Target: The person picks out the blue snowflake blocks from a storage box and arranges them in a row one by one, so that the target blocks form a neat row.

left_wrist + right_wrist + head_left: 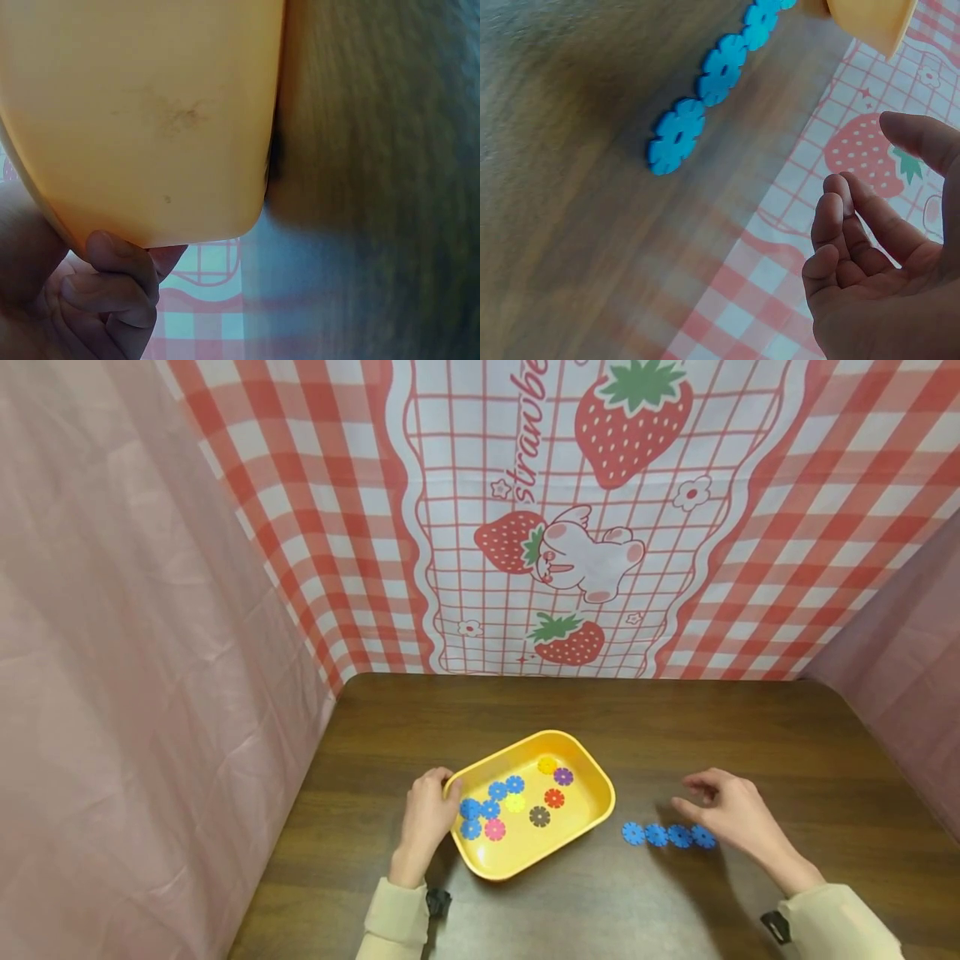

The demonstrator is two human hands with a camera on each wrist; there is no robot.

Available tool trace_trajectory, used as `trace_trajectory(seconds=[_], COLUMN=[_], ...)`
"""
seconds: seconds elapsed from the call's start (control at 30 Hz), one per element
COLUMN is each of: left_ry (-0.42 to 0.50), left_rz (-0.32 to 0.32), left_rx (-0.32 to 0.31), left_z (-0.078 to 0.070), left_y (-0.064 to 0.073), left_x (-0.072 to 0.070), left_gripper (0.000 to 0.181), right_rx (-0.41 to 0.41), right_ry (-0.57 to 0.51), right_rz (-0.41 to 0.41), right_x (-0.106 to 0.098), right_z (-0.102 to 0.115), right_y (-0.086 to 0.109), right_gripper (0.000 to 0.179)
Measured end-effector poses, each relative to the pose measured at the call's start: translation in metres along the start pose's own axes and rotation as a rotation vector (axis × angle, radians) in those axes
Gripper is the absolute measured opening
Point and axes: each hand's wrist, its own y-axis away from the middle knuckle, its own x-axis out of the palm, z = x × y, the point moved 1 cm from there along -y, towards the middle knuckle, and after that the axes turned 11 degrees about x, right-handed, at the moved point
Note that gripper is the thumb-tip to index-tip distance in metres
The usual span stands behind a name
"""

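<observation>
Left hand (431, 814) grips yellow oblong plastic tray (582, 802), discs (554, 798) remaining; four notched blue plastic discs (657, 835) rowed, three o'clock; right hand (733, 814) empty.

One yellow rounded-rectangular plastic tray (527, 845) is counted. Inside, flat round notched plastic discs are tallied: at least five blue (514, 784) (overlap, exact number unclear), one yellow (547, 766), one pale yellow (515, 802), one purple (563, 776), one red (554, 798), one brown (539, 816), one pink (495, 830). Outside it, four blue notched plastic discs (656, 835) are counted.
</observation>
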Motion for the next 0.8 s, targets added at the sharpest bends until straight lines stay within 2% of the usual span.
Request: trace_trajectory(seconds=[0.8], left_ry=[0.008], left_rz=[0.023], left_rx=[-0.024], left_z=[-0.001], left_y=[-0.001], left_x=[0.000], left_gripper=[0.013], right_rx=[-0.089], right_ry=[-0.035], right_rz=[0.021], right_x=[0.011], right_z=[0.044], right_y=[-0.022], right_gripper=[0.032])
